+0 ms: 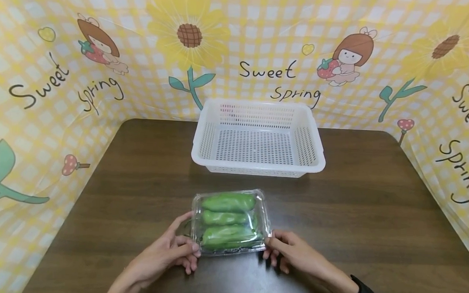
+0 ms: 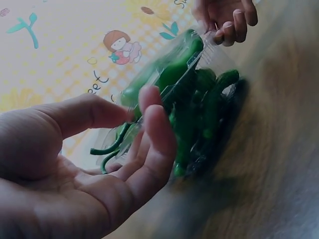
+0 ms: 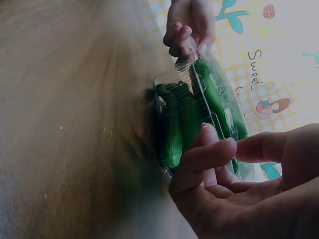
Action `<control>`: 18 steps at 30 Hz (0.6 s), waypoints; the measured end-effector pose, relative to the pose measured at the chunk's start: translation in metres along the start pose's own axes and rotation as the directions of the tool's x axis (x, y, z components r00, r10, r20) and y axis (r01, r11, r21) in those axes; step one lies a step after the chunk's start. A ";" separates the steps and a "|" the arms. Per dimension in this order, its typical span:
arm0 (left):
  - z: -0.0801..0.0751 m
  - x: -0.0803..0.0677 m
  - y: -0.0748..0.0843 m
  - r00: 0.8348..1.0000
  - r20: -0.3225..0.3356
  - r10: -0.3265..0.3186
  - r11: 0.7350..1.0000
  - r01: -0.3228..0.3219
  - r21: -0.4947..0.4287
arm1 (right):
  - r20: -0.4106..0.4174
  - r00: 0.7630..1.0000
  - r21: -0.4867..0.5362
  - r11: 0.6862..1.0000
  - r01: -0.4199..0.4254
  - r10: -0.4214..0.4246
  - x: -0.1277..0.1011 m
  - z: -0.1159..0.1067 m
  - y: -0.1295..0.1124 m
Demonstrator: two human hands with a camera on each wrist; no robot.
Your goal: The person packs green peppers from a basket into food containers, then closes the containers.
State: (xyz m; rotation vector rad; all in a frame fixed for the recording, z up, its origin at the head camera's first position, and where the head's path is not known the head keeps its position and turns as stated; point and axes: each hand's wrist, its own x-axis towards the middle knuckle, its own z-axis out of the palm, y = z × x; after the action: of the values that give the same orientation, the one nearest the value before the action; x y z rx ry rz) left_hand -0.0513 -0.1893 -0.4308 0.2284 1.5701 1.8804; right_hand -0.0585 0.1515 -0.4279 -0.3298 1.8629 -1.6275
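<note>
since each end needs a steady grip, the left hand (image 1: 167,253) and right hand (image 1: 292,254) pinch the clear box of green peppers (image 1: 229,222) resting on the table (image 1: 373,213)

From the head we look forward and down over the whole table (image 1: 373,205). Our left wrist view sits close, facing right across the clear pepper box (image 2: 199,94); our right wrist view faces back. All three share that box.

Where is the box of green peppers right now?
In the head view, the clear pepper box sits on the table's near middle, between the left hand and right hand, before the white basket.
</note>
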 end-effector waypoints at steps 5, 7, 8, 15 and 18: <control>0.002 0.002 0.000 1.000 -0.013 -0.010 0.999 0.009 -0.033 | -0.014 1.000 0.013 1.000 0.001 -0.001 0.000 0.003 -0.001; 0.002 0.003 0.000 1.000 -0.014 -0.010 0.999 0.009 -0.043 | -0.020 1.000 0.014 1.000 0.011 -0.011 0.000 0.004 0.000; 0.002 0.003 0.000 1.000 -0.013 -0.010 0.999 0.009 -0.048 | -0.024 1.000 0.017 1.000 0.014 -0.014 0.000 0.005 0.000; 0.002 0.003 0.000 1.000 -0.008 0.003 0.997 -0.004 -0.077 | -0.040 0.999 0.075 0.997 0.014 -0.011 -0.001 0.008 0.002; 0.002 0.003 -0.002 1.000 -0.002 0.029 0.996 -0.029 -0.082 | -0.048 0.999 0.087 0.996 0.015 -0.011 -0.001 0.009 0.003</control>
State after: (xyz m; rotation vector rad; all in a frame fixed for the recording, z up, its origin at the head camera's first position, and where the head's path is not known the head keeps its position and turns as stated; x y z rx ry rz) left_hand -0.0524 -0.1859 -0.4327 0.2153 1.4934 1.9633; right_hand -0.0513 0.1453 -0.4304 -0.2684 1.8209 -1.7341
